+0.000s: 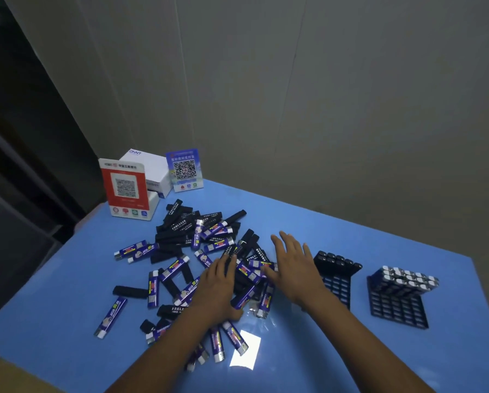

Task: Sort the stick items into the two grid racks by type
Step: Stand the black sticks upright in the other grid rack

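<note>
A loose pile of stick items covers the middle of the blue table [336, 239]: black sticks [175, 239] with white lettering and blue-purple sticks [111, 317] with silver ends. My left hand [217, 285] lies palm down on the pile's near right part, fingers resting on sticks. My right hand [291, 265] hovers flat with fingers spread at the pile's right edge, holding nothing. Right of it stands a black grid rack [336, 282] with several black sticks in its back rows. Further right, a second grid rack [393, 307] holds several blue-purple sticks.
At the table's far left corner stand a red QR-code sign [125, 188], a white box [149, 168] and a blue QR-code sign [184, 170]. A grey wall rises behind the table. A bright light patch [246, 351] lies on the near tabletop.
</note>
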### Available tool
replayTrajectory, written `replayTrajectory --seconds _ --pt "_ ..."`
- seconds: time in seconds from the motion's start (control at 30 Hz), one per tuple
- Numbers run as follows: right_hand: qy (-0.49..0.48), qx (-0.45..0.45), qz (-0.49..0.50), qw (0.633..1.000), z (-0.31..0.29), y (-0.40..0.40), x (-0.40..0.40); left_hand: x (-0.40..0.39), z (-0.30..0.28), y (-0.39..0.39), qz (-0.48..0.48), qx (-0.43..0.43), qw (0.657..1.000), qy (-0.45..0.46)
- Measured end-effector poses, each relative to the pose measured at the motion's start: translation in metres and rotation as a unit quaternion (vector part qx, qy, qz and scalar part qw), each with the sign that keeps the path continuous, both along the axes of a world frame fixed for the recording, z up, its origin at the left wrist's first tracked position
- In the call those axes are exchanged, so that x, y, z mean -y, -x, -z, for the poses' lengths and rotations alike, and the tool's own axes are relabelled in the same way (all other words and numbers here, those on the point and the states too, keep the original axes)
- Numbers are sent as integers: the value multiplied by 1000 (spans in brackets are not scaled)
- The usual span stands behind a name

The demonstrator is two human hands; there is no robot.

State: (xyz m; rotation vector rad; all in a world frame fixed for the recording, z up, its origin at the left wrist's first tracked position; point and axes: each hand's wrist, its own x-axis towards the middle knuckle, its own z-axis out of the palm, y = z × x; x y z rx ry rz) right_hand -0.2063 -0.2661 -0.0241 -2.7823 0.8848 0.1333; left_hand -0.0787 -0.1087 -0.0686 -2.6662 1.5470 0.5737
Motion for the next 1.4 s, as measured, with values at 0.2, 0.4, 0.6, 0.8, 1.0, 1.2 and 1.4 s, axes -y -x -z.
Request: replayTrajectory --seconds 0.2,0.4,0.6,0.8,1.0,1.2,1.4 --pt "-11 7 25 1000 4 -5 -4 8 -4 -18 47 19 999 4" --pt "1 5 41 999 1 -2 -3 24 -2 -21 47 2 999 -1" --pt "10 13 53 998 -2 8 5 36 -5 -23 23 -17 1000 -8" --pt "17 6 51 999 -5 14 11 40 -6 -22 24 -34 999 -3" --pt "17 -2 39 999 -7 14 14 43 -6 -24 29 -28 999 8" --pt "11 -2 34 999 -5 14 17 39 -4 -29 54 6 998 15" --pt "5 0 32 999 -5 10 20 44 -5 -25 74 15 997 -5"
